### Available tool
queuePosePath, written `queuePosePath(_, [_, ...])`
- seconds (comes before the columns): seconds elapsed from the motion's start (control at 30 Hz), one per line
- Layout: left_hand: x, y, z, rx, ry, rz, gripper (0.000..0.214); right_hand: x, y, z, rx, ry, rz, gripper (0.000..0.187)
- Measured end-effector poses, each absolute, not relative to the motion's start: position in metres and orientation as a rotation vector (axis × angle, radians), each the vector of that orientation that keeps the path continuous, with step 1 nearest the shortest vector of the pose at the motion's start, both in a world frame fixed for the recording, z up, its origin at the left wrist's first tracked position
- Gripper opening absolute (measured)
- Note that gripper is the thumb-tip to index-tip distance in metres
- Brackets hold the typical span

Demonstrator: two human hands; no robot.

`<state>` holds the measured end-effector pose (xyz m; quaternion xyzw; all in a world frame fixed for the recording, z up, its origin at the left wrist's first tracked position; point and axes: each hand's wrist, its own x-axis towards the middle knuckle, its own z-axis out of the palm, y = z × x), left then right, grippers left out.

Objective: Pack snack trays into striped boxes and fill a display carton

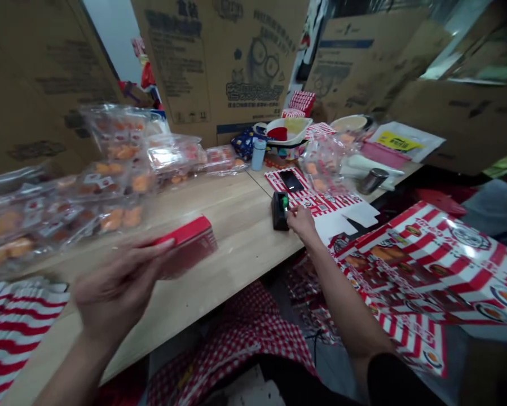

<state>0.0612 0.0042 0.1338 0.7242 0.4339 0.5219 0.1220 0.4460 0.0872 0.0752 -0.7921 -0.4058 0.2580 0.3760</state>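
Observation:
My left hand [120,282] is closed around one end of a small red carton [189,239], held a little above the wooden table. The carton is slightly blurred, with a bright red narrow side facing up. Farther right, my right hand [302,223] reaches to a black tape dispenser [279,213] with a green roll in it. Thumb and forefinger are pinched together at the dispenser's front end, where the tape comes off. The strip of tape between the fingers is hardly visible.
Clear bags of orange-brown food [118,217] lie along the left and back. Flat red-striped cartons [20,327] are stacked at lower left. A phone [291,180], a blue bottle [259,154] and a metal cup [374,180] stand or lie farther back. Large striped box [448,254] at right.

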Motion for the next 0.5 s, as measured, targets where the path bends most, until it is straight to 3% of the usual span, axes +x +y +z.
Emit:
queuePosePath(0.17, [0.106, 0.016, 0.115, 2.100, 1.265, 1.459, 0.012, 0.466, 0.103, 0.051, -1.964, -0.835, 1.003, 0.010])
queuePosePath(0.33, [0.099, 0.020, 0.115, 2.068, 1.314, 1.419, 0.013, 0.472, 0.101, 0.060, -1.739, -0.771, 1.174, 0.012])
queuePosePath(0.5, [0.099, 0.011, 0.115, 2.177, 1.273, 1.349, 0.021, 0.462, 0.087, 0.045, -1.650, -0.728, 1.114, 0.011])
